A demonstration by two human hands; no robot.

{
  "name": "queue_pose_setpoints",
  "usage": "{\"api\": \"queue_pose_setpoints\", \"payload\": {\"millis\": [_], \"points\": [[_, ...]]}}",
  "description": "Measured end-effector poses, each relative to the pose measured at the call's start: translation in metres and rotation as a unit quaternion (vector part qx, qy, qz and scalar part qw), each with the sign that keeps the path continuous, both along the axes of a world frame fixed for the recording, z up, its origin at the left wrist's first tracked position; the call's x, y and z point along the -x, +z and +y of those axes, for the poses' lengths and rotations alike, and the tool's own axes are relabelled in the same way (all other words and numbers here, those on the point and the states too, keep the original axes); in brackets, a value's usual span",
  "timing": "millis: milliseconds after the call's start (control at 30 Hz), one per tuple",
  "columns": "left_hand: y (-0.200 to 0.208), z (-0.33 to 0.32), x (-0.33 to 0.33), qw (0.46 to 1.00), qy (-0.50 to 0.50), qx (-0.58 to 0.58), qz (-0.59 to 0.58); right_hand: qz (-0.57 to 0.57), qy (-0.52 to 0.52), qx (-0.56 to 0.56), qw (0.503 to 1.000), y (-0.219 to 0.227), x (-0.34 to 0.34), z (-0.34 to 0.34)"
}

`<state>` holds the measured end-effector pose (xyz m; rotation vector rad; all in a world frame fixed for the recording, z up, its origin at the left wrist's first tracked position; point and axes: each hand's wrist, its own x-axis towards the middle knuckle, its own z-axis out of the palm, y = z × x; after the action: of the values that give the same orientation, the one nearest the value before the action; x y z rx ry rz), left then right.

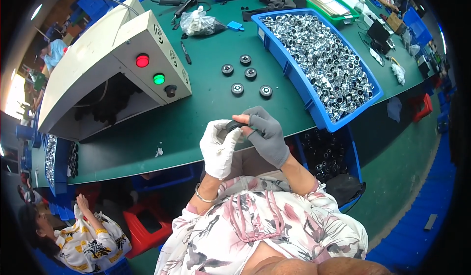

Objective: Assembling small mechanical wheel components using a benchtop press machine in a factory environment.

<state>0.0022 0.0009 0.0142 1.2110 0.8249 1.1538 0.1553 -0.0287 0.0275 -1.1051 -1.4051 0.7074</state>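
Observation:
Near the front edge of the green table, a small black wheel-like part (233,125) is pinched between my two hands. My left hand (217,148) wears a white glove and grips its left side. From the right, my right hand (266,136), in a grey glove with bare fingertips, holds the same part by thumb and fingers. Part of its surface is hidden behind the fingers. Just beyond my hands lie several small black wheels (237,89) with silver hubs, lying apart from one another on the table top.
A blue bin (318,109) heaped with shiny silver parts stands to the right. A cream machine (122,54) with red and green buttons occupies the left. Behind lie a black marker (186,52) and a plastic bag (200,23). Another person (83,235) sits at lower left beside a red stool (142,226).

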Motion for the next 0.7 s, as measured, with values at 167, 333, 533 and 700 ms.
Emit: {"api": "queue_pose_setpoints", "payload": {"millis": [167, 333, 533, 700], "points": [[-0.006, -0.001, -0.002, 0.996, 0.054, -0.038, 0.056, -0.011, -0.053, -0.010, 0.998, -0.014, 0.014, -0.007], [-0.011, 0.007, 0.003, 0.997, 0.022, -0.040, 0.070, 0.010, -0.043, -0.010, 0.999, -0.015, 0.010, -0.003], [0.007, 0.008, -0.003, 0.982, 0.022, -0.134, 0.133, 0.126, 0.020, 0.116, 0.985, -0.005, -0.006, 0.001], [-0.009, -0.001, -0.006, 0.998, -0.012, 0.065, -0.006, 0.258, -0.008, 0.158, 0.953, -0.012, 0.008, -0.003]]}}
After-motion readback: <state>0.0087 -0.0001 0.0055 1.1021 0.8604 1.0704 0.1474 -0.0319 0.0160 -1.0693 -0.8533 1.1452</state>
